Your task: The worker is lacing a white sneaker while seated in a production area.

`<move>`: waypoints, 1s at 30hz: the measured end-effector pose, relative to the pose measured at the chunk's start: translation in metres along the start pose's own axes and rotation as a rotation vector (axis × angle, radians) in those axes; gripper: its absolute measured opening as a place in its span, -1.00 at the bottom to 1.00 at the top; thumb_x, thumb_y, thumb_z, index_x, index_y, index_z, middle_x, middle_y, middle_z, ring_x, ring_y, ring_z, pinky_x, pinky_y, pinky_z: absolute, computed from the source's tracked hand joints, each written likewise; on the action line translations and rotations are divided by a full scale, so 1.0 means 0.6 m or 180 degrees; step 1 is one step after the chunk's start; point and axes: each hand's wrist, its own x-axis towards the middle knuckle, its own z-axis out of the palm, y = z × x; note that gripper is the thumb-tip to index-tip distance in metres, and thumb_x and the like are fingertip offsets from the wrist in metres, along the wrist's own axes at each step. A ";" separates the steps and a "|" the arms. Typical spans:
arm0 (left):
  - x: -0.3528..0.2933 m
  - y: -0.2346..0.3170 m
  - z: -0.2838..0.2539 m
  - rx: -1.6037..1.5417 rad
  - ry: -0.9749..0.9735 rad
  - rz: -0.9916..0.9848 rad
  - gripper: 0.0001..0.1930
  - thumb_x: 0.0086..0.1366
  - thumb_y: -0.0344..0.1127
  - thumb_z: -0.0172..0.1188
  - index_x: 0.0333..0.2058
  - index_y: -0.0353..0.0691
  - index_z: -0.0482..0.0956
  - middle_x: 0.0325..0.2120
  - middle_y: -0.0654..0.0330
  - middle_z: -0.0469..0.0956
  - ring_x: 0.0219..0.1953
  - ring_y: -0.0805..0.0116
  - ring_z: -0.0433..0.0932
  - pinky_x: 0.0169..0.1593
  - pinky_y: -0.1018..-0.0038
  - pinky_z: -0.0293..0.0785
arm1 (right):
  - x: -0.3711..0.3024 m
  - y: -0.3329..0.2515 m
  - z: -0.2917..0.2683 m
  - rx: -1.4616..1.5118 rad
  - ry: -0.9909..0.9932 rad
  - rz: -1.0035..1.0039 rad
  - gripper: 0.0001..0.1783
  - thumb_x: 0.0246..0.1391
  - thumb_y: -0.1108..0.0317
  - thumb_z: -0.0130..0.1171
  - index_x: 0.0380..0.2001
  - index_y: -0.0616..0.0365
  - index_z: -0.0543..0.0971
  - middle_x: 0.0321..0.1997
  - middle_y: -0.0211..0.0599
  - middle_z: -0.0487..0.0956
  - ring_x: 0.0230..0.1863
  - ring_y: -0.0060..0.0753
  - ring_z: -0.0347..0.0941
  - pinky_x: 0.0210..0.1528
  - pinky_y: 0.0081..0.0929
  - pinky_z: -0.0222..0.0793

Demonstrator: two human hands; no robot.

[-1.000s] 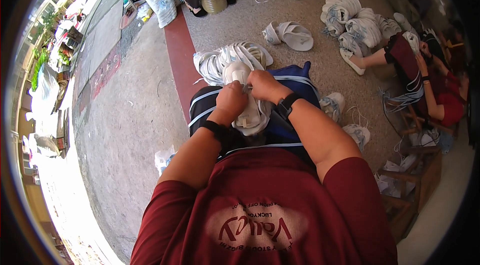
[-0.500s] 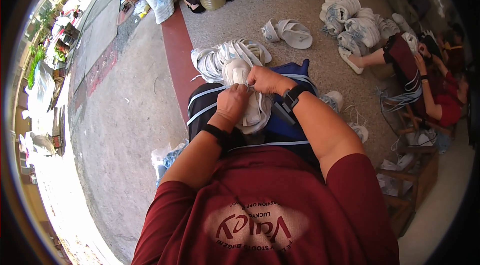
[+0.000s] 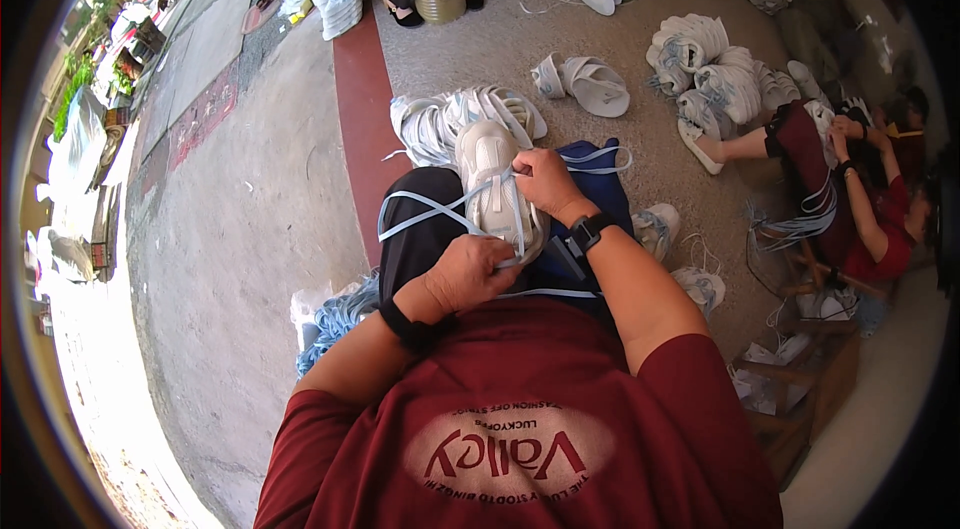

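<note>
A white sneaker (image 3: pixel 488 161) lies across my lap, toe pointing away, with a light blue shoelace (image 3: pixel 425 212) partly through its eyelets. One length of lace loops over my dark left trouser leg; another drapes over the blue cloth on the right. My left hand (image 3: pixel 468 274) is closed at the sneaker's near, heel end, with a bit of blue lace at its fingertips. At the sneaker's right side my right hand (image 3: pixel 550 185) pinches the lace near the eyelets; its fingertips are partly hidden. Just beyond the toe sits a bundle of white shoe uppers (image 3: pixel 435 121).
Loose white shoe pieces (image 3: pixel 590 87) lie on the floor ahead. More stacked uppers (image 3: pixel 705 59) stand at the right, near a seated co-worker (image 3: pixel 880 219). A bundle of blue laces (image 3: pixel 345 324) is at my left hip. A wooden stool (image 3: pixel 815 399) stands at lower right.
My hands have parted: the left has come back toward my body to the sneaker's heel end, while the right has shifted slightly right. More of the sneaker's top and the lace shows.
</note>
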 end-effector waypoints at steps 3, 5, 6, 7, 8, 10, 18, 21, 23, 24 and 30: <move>-0.003 -0.024 -0.016 -0.0786 0.0665 -0.1001 -0.82 0.15 -0.34 0.15 -0.52 -0.36 0.49 -0.70 0.14 0.42 -0.63 0.40 0.40 -0.50 0.46 0.32 | -0.034 -0.049 -0.013 0.0120 0.0072 -0.0346 -0.81 -0.27 0.53 0.06 -0.46 0.24 0.52 -0.46 -0.02 0.51 -0.38 -0.02 0.46 -0.33 -0.30 0.35; -0.008 -0.032 -0.019 -0.1054 0.0978 -0.1187 -0.81 0.16 -0.33 0.15 -0.53 -0.35 0.48 -0.72 0.21 0.41 -0.62 0.52 0.36 -0.50 0.49 0.30 | -0.049 -0.100 -0.026 0.0316 0.0144 -0.0678 -0.77 -0.25 0.54 0.04 -0.40 0.23 0.52 -0.42 -0.01 0.51 -0.33 -0.01 0.46 -0.30 -0.28 0.36; -0.011 -0.031 -0.025 -0.1305 0.1027 -0.1266 -0.81 0.17 -0.33 0.15 -0.53 -0.33 0.49 -0.71 0.28 0.40 -0.60 0.58 0.32 -0.50 0.54 0.29 | -0.052 -0.122 -0.029 0.0586 -0.0164 -0.0701 -0.78 -0.21 0.54 0.04 -0.37 0.23 0.53 -0.46 -0.04 0.52 -0.36 0.00 0.46 -0.30 -0.28 0.36; -0.010 -0.030 -0.029 -0.1561 0.1043 -0.1316 -0.80 0.18 -0.32 0.14 -0.54 -0.32 0.49 -0.70 0.35 0.38 -0.58 0.65 0.28 -0.50 0.58 0.27 | -0.058 -0.133 -0.032 0.0842 -0.0440 -0.0698 -0.78 -0.17 0.54 0.04 -0.35 0.23 0.53 -0.50 -0.08 0.52 -0.39 0.02 0.46 -0.31 -0.28 0.36; -0.010 -0.030 -0.030 -0.1592 0.1084 -0.1313 -0.80 0.18 -0.32 0.14 -0.54 -0.32 0.49 -0.70 0.35 0.38 -0.58 0.65 0.28 -0.50 0.58 0.27 | -0.064 -0.135 -0.032 0.0811 -0.0481 -0.0706 -0.78 -0.17 0.54 0.04 -0.35 0.23 0.53 -0.50 -0.08 0.52 -0.39 0.02 0.46 -0.31 -0.28 0.36; -0.011 -0.029 -0.032 -0.2033 0.1216 -0.1291 -0.79 0.19 -0.28 0.18 -0.53 -0.30 0.49 -0.68 0.40 0.36 -0.57 0.67 0.24 -0.50 0.63 0.24 | -0.073 -0.138 -0.037 0.0532 -0.1454 -0.0121 -0.87 -0.07 0.48 0.06 -0.39 0.25 0.53 -0.56 -0.13 0.52 -0.44 0.06 0.45 -0.35 -0.28 0.35; -0.023 -0.043 -0.025 -0.1774 0.1006 -0.1299 -0.76 0.14 -0.24 0.25 -0.48 -0.32 0.48 -0.63 0.32 0.42 -0.53 0.62 0.30 -0.46 0.59 0.30 | -0.074 -0.177 -0.010 0.1822 -0.0778 0.0878 -0.76 0.16 0.26 0.03 -0.38 0.25 0.51 -0.61 -0.60 0.34 -0.61 -0.84 0.10 -0.61 -0.79 -0.02; -0.015 -0.034 -0.033 -0.1007 0.1026 -0.1160 -0.81 0.03 -0.37 0.31 -0.49 -0.32 0.48 -0.65 0.21 0.45 -0.55 0.60 0.36 -0.44 0.53 0.36 | -0.078 -0.138 -0.003 0.2605 -0.1122 0.1583 -0.74 0.15 0.23 0.04 -0.37 0.24 0.52 -0.62 -0.61 0.34 -0.66 -0.82 0.07 -0.64 -0.80 -0.07; -0.018 -0.038 -0.038 -0.1128 0.1029 -0.1340 -0.82 0.03 -0.39 0.32 -0.50 -0.32 0.48 -0.66 0.24 0.46 -0.55 0.61 0.36 -0.45 0.55 0.36 | -0.078 -0.130 -0.013 0.2951 -0.1542 0.1748 -0.75 0.15 0.23 0.04 -0.40 0.22 0.53 -0.63 -0.62 0.35 -0.67 -0.82 0.05 -0.65 -0.79 -0.07; -0.021 -0.040 -0.039 -0.1245 0.1007 -0.1505 -0.82 0.02 -0.40 0.32 -0.52 -0.32 0.48 -0.66 0.27 0.46 -0.55 0.62 0.36 -0.46 0.57 0.35 | -0.078 -0.129 -0.016 0.2871 -0.1642 0.1761 -0.77 0.13 0.24 0.07 -0.42 0.21 0.53 -0.62 -0.61 0.37 -0.68 -0.81 0.06 -0.64 -0.80 -0.07; -0.045 -0.069 -0.046 -0.2194 0.1025 -0.1039 -0.91 0.08 -0.43 0.27 -0.47 -0.32 0.56 -0.60 0.36 0.50 -0.51 0.65 0.38 -0.41 0.66 0.34 | -0.068 -0.115 -0.029 0.2735 -0.1637 0.1534 -0.84 0.05 0.34 0.14 -0.53 0.16 0.52 -0.62 -0.57 0.42 -0.67 -0.82 0.09 -0.63 -0.80 -0.05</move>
